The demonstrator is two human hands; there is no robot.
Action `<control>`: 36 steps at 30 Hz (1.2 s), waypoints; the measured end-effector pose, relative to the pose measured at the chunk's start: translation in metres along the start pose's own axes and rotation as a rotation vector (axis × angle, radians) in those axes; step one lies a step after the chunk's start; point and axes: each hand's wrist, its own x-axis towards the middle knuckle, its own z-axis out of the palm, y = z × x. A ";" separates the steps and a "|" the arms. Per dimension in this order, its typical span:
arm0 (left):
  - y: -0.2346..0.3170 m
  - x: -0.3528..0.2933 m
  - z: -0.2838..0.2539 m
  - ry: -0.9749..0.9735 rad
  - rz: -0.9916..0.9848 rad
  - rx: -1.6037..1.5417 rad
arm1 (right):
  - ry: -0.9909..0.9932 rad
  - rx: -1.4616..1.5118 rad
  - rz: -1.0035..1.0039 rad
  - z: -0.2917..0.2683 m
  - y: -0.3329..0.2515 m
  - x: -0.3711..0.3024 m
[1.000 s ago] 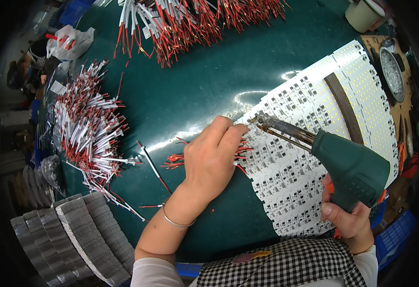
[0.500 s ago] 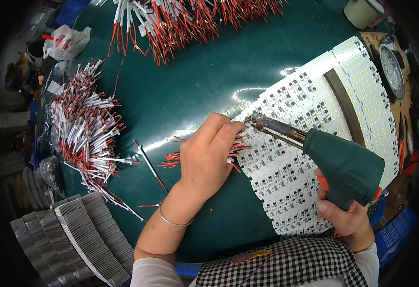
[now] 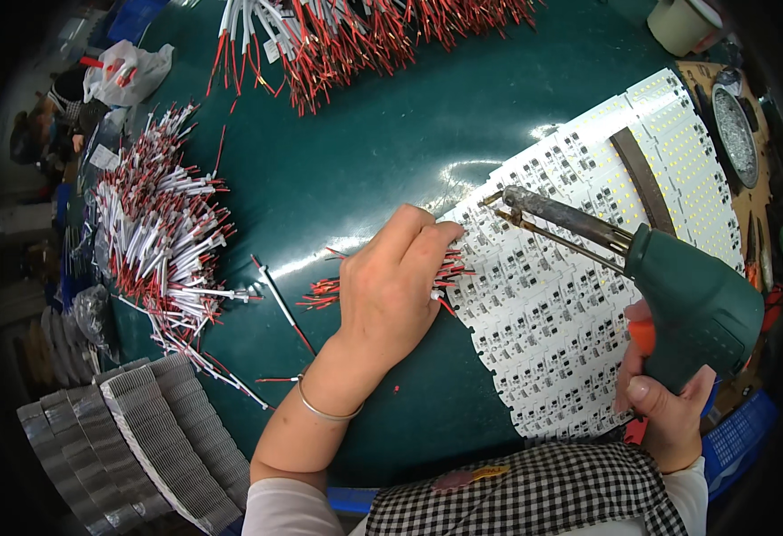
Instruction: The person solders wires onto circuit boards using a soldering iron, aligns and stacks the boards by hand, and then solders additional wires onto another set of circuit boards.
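My left hand [image 3: 387,290] is closed round a small bundle of red and white wires [image 3: 324,292] at the left edge of the white circuit boards [image 3: 534,335]. Red wire ends stick out on both sides of the fist, and its fingertips are at the boards' upper left corner. In my right hand [image 3: 664,406] is a green soldering gun [image 3: 700,299] with an orange trigger. Its dark, scorched tip hangs over the boards, just right of my left fingers and apart from them. A curved dark brown strip [image 3: 644,183] lies across the boards.
Heaps of red and white wires lie at the left [image 3: 164,232] and far edge [image 3: 347,45] of the green table [image 3: 338,170]. Stacked grey strips [image 3: 155,438] stand near left. At far right are an oval metal dish [image 3: 735,134], a beige cup [image 3: 682,25] and pliers [image 3: 751,246].
The soldering gun has moved right and its tip has come away from my left fingertips. My left hand stays nearly in place, still holding the wires.
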 end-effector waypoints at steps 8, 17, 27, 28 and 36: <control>-0.001 0.005 -0.001 -0.001 -0.040 -0.162 | 0.112 -0.089 -0.032 0.002 0.012 -0.007; -0.006 0.004 -0.004 -0.073 0.025 -0.138 | -0.141 -0.276 -0.060 -0.014 0.026 -0.011; -0.005 0.002 0.000 -0.011 0.096 -0.045 | -0.209 -0.480 -0.194 -0.008 0.024 -0.004; -0.004 0.002 -0.001 -0.016 0.101 -0.002 | -0.256 -0.553 -0.287 -0.007 0.022 0.002; 0.000 0.005 0.001 0.017 0.159 0.057 | -0.105 -0.380 -0.063 -0.005 0.017 -0.015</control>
